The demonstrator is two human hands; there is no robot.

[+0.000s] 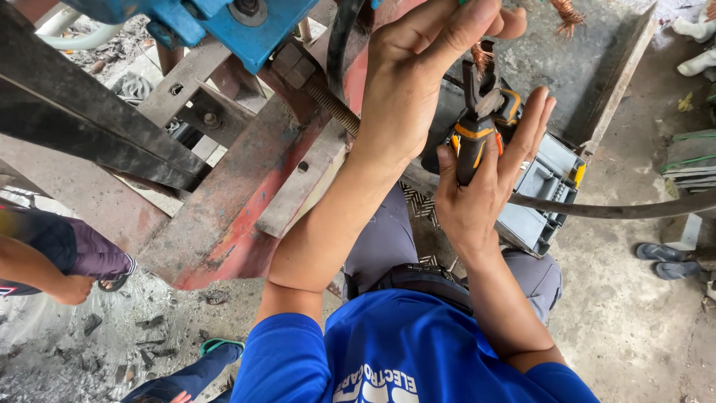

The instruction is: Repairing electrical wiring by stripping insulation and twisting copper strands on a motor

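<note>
A: Entry, head view. The left hand is seen raised with its back to the camera, the fingers curled closed around a bundle of bare copper strands. How much of the bundle is gripped cannot be told, since the palm is turned away.

B: Right hand?

A: The right hand is noted just below and beside the left. Black-and-orange pliers are held by the handles against the palm under the thumb, while the four fingers are stretched out nearly straight. The plier head is pointed up at the copper strands; whether the jaws are closed on them cannot be told.

B: Surroundings to be logged.

A: A red-painted steel frame with a threaded bolt is recorded at left, below a blue machine part. A thick black cable is run to the right, over a grey tool case. A second frayed copper end is visible at the top. Another person's bent leg is seen at the left edge, and sandals on the concrete floor at right.
</note>
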